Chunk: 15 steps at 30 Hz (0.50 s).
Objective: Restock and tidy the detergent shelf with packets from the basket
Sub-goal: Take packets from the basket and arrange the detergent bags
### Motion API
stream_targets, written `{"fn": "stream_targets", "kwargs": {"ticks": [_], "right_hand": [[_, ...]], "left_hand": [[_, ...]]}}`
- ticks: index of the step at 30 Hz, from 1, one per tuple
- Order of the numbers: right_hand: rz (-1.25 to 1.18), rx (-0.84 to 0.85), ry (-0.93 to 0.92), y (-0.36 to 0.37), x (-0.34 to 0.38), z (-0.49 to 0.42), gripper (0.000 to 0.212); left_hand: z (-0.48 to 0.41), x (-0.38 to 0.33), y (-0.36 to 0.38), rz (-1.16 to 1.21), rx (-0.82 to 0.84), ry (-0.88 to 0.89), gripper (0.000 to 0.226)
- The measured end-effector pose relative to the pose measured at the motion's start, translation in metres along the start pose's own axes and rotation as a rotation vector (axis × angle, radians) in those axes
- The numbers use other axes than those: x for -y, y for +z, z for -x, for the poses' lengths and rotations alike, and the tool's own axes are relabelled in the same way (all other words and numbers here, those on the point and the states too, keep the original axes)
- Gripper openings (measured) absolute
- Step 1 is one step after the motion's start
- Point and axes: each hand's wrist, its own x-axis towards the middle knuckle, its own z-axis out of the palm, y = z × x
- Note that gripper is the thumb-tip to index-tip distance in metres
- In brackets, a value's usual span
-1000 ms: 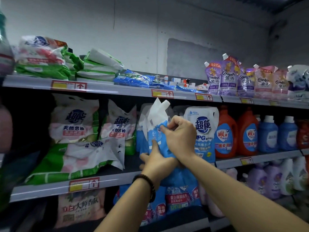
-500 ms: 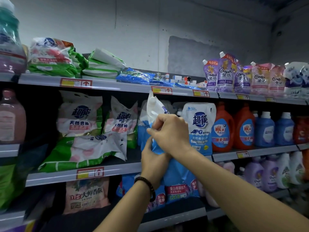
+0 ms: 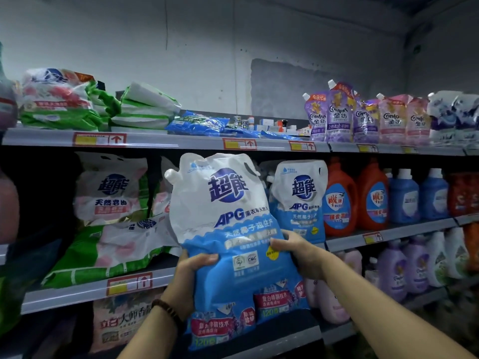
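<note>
We see both hands on one big blue-and-white pouch [image 3: 228, 229], held upright in front of the middle shelf [image 3: 388, 233]. Left hand [image 3: 190, 278]: closed around the pouch's lower left edge, thumb across the front, fingers hidden behind. A dark bead bracelet [image 3: 168, 310] sits on that wrist. Right hand [image 3: 302, 255]: wrapped on the right edge at mid height, thumb on the front, remaining fingers behind the pack.

The pouch's spout points up-left; its top reaches almost to the upper shelf [image 3: 166, 141] rail. Whether its base rests on anything we cannot tell; it overlaps the middle shelf's front edge.

Just right of it, a second matching pouch [image 3: 300, 198] stands on the middle shelf, then orange jugs [image 3: 355, 198] and blue jugs [image 3: 417, 195]. To the left, green-and-white powder bags [image 3: 108, 242], one lying flat, one upright behind. On the upper shelf: purple and pink softener pouches [image 3: 363, 117] at right, stacked green bags [image 3: 67, 104] at left.
</note>
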Motion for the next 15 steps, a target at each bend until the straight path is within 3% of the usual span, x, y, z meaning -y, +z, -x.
{"fn": "stream_targets", "kwargs": {"ticks": [3, 6, 9, 15], "right_hand": [[-0.078, -0.025, -0.095, 0.004, -0.003, -0.010, 0.089], [-0.174, -0.181, -0.187, 0.009, -0.008, -0.024, 0.071], [-0.144, -0.313, -0.243, 0.002, -0.011, -0.043, 0.071], [0.005, -0.341, -0.220, -0.017, -0.012, -0.074, 0.065]], "left_hand": [[-0.010, -0.011, -0.005, -0.058, 0.028, -0.072, 0.103], [-0.024, -0.021, -0.003, -0.165, 0.006, -0.057, 0.080], [-0.038, -0.018, -0.003, -0.382, -0.014, 0.019, 0.065], [-0.087, 0.004, -0.027, -0.440, -0.107, 0.064, 0.079]]}}
